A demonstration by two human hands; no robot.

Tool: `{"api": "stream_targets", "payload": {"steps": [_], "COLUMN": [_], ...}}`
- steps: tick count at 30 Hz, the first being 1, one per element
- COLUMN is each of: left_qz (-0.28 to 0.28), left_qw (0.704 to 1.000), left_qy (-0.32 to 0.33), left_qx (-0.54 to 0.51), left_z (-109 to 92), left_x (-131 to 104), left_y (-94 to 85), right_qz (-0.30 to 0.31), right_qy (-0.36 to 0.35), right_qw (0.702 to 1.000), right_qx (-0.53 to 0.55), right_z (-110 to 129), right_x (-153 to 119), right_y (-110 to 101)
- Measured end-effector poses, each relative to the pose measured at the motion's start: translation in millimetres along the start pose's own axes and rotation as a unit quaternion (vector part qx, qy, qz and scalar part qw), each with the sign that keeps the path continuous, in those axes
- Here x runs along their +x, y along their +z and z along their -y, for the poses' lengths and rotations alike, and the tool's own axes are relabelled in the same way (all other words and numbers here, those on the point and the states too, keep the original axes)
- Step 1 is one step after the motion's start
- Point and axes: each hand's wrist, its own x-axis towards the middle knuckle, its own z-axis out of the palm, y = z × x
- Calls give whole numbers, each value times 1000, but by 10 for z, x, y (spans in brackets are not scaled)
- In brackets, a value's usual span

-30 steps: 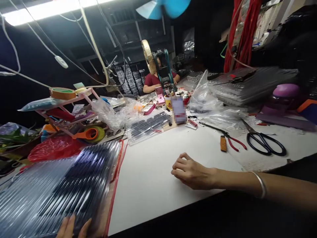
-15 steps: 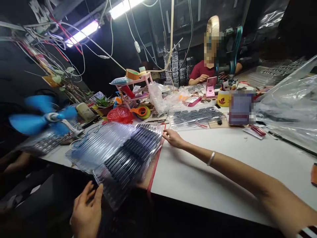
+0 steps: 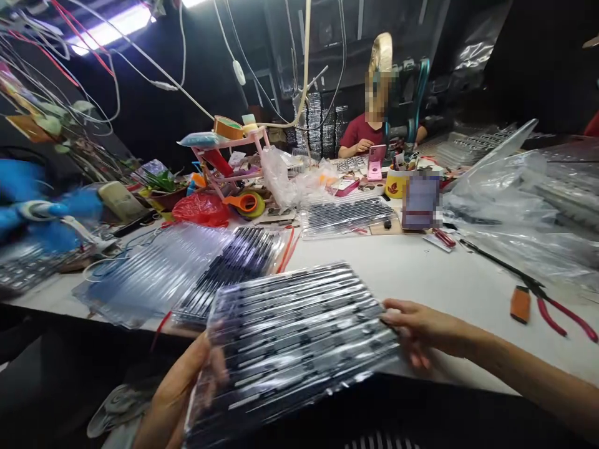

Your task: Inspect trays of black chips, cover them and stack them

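Observation:
Between my two hands hangs a clear plastic tray (image 3: 299, 337) with rows of long dark strips in it, tilted over the table's front edge. My left hand (image 3: 194, 374) is closed on its left side, the fingers partly showing through the plastic. On the tray's right edge, my right hand (image 3: 416, 327) pinches with thumb and fingers. Behind it to the left lies a stack of clear ribbed trays (image 3: 154, 262), with dark-filled trays (image 3: 234, 255) at its right side. What the dark strips are, I cannot make out.
A blue fan (image 3: 42, 209) blurs at the left. Another filled tray (image 3: 346, 215) lies farther back. To the right are red-handled cutters (image 3: 552, 312), an orange block (image 3: 520, 304) and plastic bags (image 3: 524, 193). A person in a red shirt (image 3: 367, 131) sits across the table.
One filled tray has come off the stack toward me and to the right. My left hand, apart from it before, now grips it. The view has turned right.

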Motion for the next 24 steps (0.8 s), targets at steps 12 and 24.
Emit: {"api": "stream_targets", "payload": {"steps": [12,24], "left_qz": [106,12], "left_qw": [781,804], "left_qy": [239,344], "left_qx": [567,485], "left_z": [431,762], "left_x": [892,698], "left_y": [1326,1164], "right_qz": [-448,-551], "right_qy": [23,-210], "right_qw": [741,694], "right_qx": [-499,-413], "right_z": [-781,-884], "right_x": [-774,-231], "right_y": [-225,-148]}}
